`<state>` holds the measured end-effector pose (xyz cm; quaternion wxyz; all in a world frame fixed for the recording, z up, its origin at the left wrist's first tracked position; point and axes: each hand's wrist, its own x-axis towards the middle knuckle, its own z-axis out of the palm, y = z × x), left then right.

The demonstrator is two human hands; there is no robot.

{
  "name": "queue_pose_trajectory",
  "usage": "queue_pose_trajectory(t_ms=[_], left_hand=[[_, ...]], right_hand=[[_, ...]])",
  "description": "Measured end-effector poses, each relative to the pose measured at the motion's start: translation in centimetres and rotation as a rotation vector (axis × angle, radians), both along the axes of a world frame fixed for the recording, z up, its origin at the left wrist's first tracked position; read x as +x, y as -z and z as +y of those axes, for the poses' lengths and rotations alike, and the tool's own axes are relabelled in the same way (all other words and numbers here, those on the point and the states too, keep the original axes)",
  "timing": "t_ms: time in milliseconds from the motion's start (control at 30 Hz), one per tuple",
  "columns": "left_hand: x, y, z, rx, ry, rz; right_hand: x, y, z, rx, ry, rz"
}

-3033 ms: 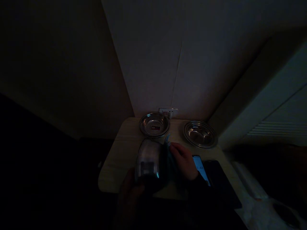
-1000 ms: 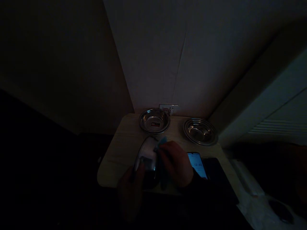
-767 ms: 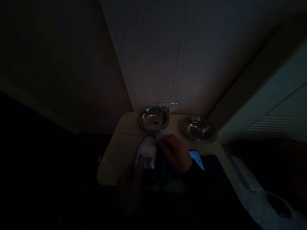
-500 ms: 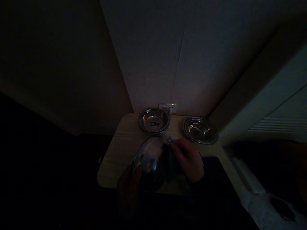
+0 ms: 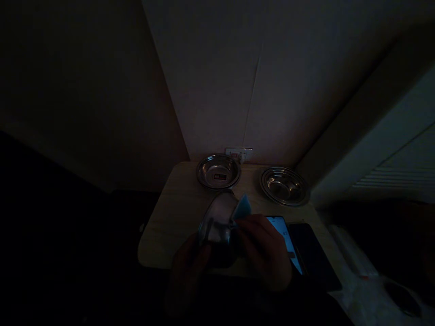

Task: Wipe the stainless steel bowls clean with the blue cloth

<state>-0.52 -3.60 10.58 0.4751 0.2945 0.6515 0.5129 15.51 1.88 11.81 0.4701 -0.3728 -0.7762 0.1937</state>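
A shiny metal bowl (image 5: 217,224) is tilted up on its side above the front of the small table. My left hand (image 5: 188,265) grips its lower left edge, thumb on the outer face. A light blue cloth (image 5: 242,207) is pinched in my right hand (image 5: 263,249), which rests against the bowl's right side. One corner of the cloth sticks up above the fingers; the rest is hidden by the hand. The lower part of the bowl sinks into deep shadow.
On the pale wooden table (image 5: 163,231) stand a round metal dish (image 5: 219,172) with a label and nested metal bowls (image 5: 283,185). A lit phone (image 5: 283,235) lies beside a dark flat object (image 5: 314,253). A wall socket (image 5: 239,154) sits behind.
My right hand has moved down along the bowl with the cloth, whose corner now stands up more. The bowl has turned in my left hand. The lit phone has come into view.
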Motion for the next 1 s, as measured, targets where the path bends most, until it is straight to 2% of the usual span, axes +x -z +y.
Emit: queue_pose_trajectory(t_ms=[100, 200, 267, 433, 567, 700, 833, 1000], left_hand=[[0.3, -0.5, 0.1, -0.024, -0.081, 0.093], [0.7, -1.0, 0.2, 0.009, -0.083, 0.240], [1.0, -1.2, 0.1, 0.038, -0.055, 0.313], [1.3, -0.7, -0.2, 0.058, -0.019, 0.407], [1.1, -0.4, -0.2, 0.045, -0.033, 0.421], [0.9, -0.5, -0.1, 0.065, -0.038, 0.460], [0.9, -0.3, 0.0, 0.055, -0.046, 0.492], [0.8, -0.2, 0.5, 0.034, -0.046, 0.477]], right_hand=[[-0.5, -0.5, -1.1, 0.104, -0.015, -0.096], [-1.0, -1.0, -1.2, 0.180, -0.010, -0.153], [-1.0, -1.3, -0.3, 0.152, -0.012, -0.170], [-1.1, -1.7, 2.0, -0.041, -0.022, -0.187], [-1.4, -1.3, 2.1, -0.056, -0.129, -0.196], [-1.3, -1.0, 2.6, -0.116, -0.027, -0.177], [-1.3, -0.9, 3.1, -0.097, -0.155, -0.142], [-1.5, -0.7, 4.1, -0.150, -0.074, -0.229]])
